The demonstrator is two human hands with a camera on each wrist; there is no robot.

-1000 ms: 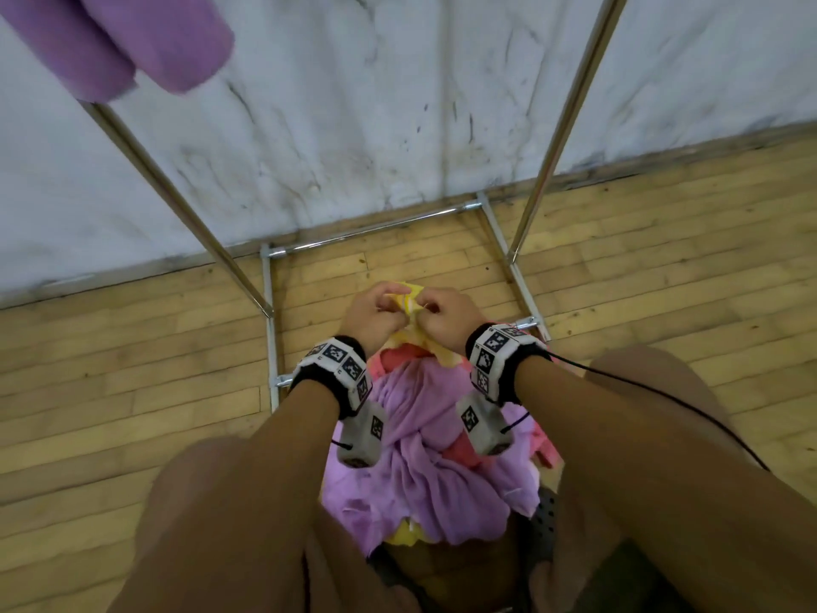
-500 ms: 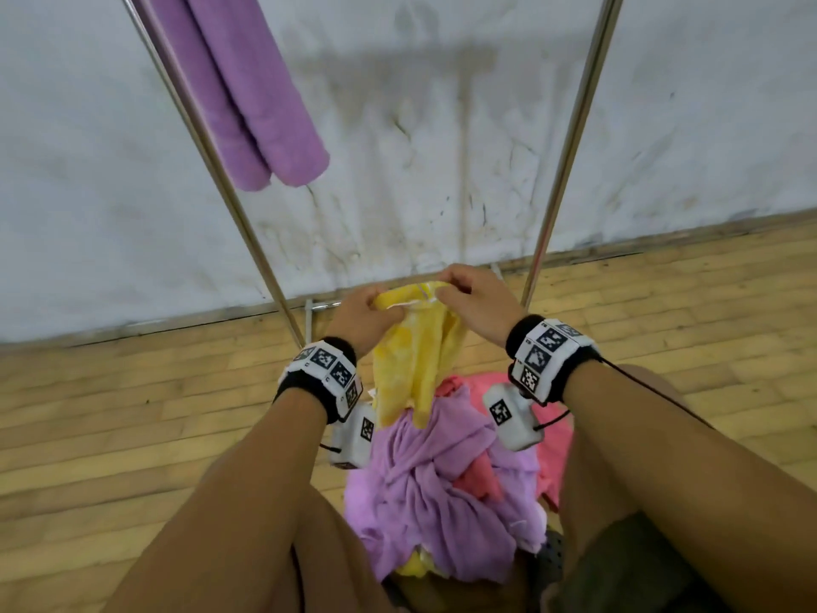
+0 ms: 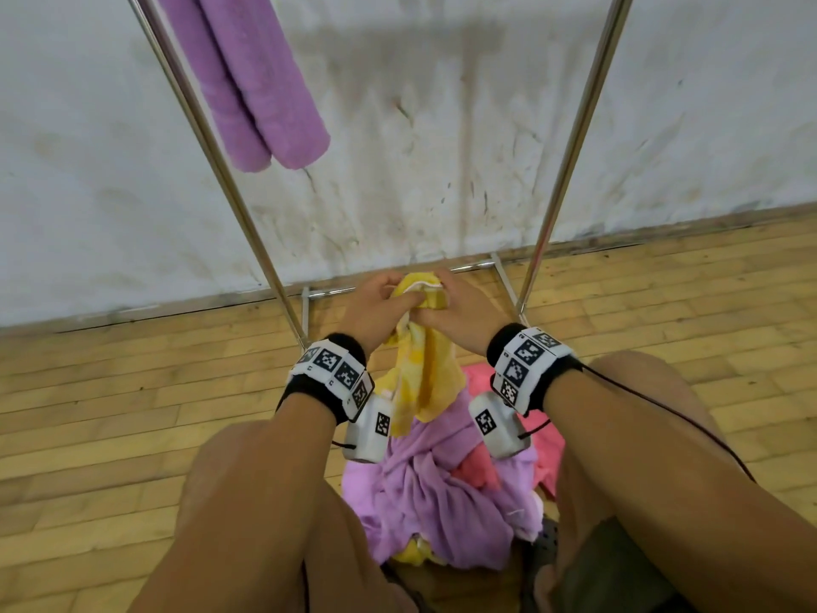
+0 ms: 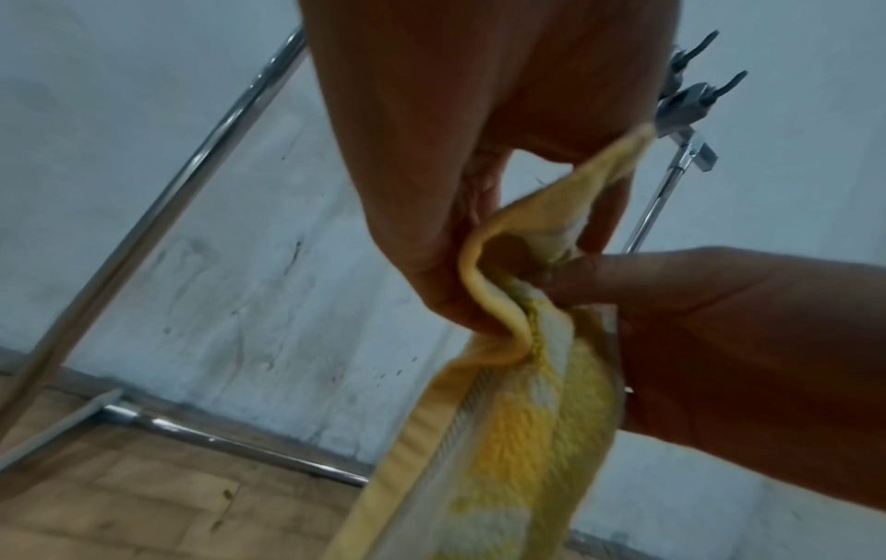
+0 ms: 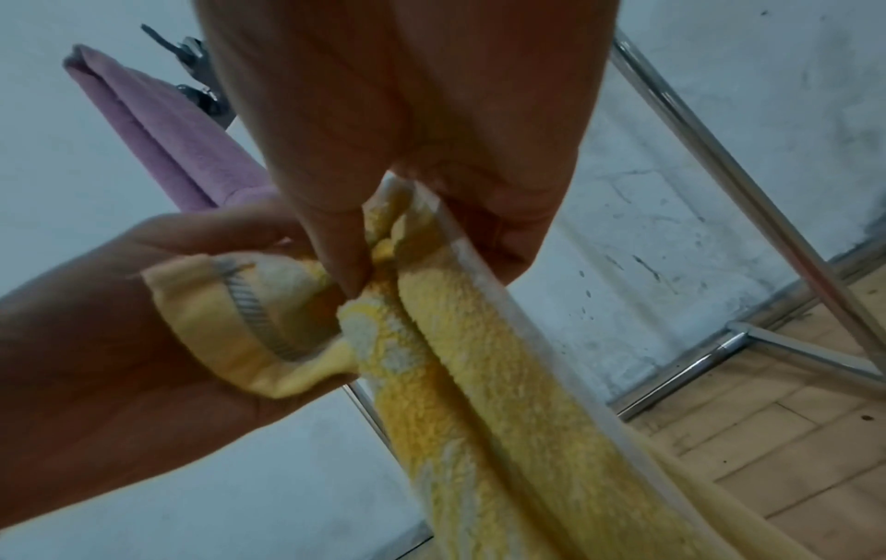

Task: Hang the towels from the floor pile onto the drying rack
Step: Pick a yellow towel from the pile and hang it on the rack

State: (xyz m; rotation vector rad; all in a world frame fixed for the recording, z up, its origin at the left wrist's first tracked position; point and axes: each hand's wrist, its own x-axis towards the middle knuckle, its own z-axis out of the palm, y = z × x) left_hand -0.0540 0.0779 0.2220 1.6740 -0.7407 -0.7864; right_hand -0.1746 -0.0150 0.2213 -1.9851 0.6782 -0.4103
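Note:
A yellow-and-white towel (image 3: 425, 373) hangs from both hands above the floor pile (image 3: 424, 488) of purple, pink and yellow towels between my knees. My left hand (image 3: 376, 308) and right hand (image 3: 462, 312) pinch its bunched top edge close together, thumbs pressed into the cloth. In the left wrist view the left hand (image 4: 472, 288) grips the yellow hem (image 4: 498, 435), with the right hand (image 4: 719, 341) beside it. In the right wrist view the right hand (image 5: 364, 265) pinches the towel (image 5: 479, 379). The drying rack (image 3: 212, 161) stands just behind, with a purple towel (image 3: 247, 81) hung on it.
The rack's right upright (image 3: 570, 148) and its base bars (image 3: 504, 276) sit on the wooden floor (image 3: 110, 413) against a stained white wall (image 3: 420, 126). My bare knees flank the pile. A dark shoe (image 3: 546, 550) shows under the pile's right edge.
Both hands have lifted the yellow towel up off the pile, so more of it hangs free. They spread slightly, then drew together again, bunching its top edge. The view has tilted upward.

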